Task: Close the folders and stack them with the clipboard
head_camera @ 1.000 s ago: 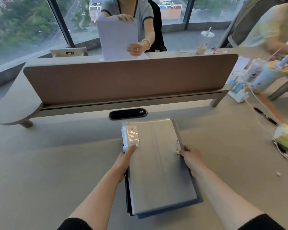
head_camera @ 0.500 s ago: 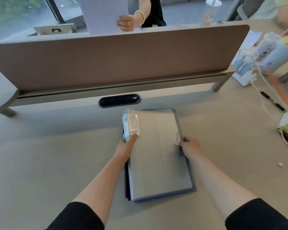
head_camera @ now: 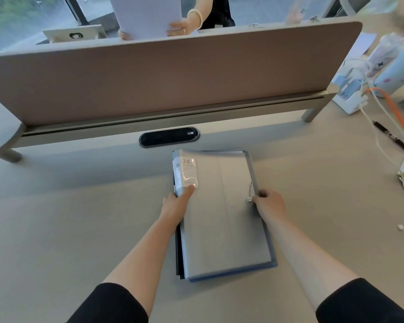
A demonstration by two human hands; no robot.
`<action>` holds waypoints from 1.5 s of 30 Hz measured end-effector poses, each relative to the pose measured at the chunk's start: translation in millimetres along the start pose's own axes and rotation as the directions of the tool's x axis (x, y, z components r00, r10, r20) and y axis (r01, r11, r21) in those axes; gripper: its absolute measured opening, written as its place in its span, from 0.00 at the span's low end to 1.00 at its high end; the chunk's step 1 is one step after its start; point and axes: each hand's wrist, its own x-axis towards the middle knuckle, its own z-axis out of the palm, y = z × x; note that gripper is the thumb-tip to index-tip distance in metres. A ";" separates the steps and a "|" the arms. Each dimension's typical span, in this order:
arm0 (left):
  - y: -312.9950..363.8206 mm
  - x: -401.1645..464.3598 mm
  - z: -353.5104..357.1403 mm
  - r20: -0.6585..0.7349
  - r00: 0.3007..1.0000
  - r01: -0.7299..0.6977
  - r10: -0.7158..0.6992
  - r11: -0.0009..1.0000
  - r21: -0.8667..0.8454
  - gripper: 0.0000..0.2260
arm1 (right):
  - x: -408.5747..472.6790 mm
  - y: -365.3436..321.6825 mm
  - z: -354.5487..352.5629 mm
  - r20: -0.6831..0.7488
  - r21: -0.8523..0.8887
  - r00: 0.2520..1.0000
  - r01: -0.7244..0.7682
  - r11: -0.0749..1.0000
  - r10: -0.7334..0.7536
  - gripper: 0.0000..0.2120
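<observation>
The head view shows the left hand (head_camera: 175, 203) pressed flat against the left edge of the stack, its thumb lying on top of the grey folder (head_camera: 222, 213) just below the clear label pocket (head_camera: 186, 172). The right hand (head_camera: 269, 205) pinches the opposite edge beside the small metal button clasp (head_camera: 249, 200), fingers curled under the rim. Between them the grey folder lies shut on a blue folder (head_camera: 274, 262), whose border shows along the right and near sides. Dark edges of another flat item (head_camera: 178, 252) show at the left; whether that is the clipboard cannot be told. Compared with a second ago, the top folder sits squarer over the blue one, whose near edge sticks out less, and the whole pile lies straighter on the desk (head_camera: 79, 217). That suggests the closing is done and the person is evening up the stack. A cable port (head_camera: 169, 137) and the divider panel (head_camera: 163, 75) lie beyond.
</observation>
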 end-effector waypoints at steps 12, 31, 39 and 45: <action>-1.6 -7.4 2.3 -0.044 0.998 -0.046 0.047 0.999 0.025 0.41 | 1.2 2.0 1.8 -0.020 0.014 0.999 -0.045 0.999 0.045 0.04; -2.2 -11.6 4.6 -0.136 0.975 -0.171 0.174 0.985 0.033 0.19 | -11.6 17.8 -5.9 -0.076 -0.093 0.996 0.041 0.995 -0.048 0.11; -1.5 -19.6 2.0 -0.137 0.974 -0.181 0.183 0.983 0.026 0.36 | -19.7 30.9 -12.8 -0.045 -0.087 0.998 0.047 0.995 -0.051 0.17; -12.6 -42.6 -13.5 -0.218 0.956 -0.199 0.195 0.980 0.003 0.37 | -36.3 60.3 -31.9 -0.074 -0.076 0.996 0.046 0.996 -0.051 0.17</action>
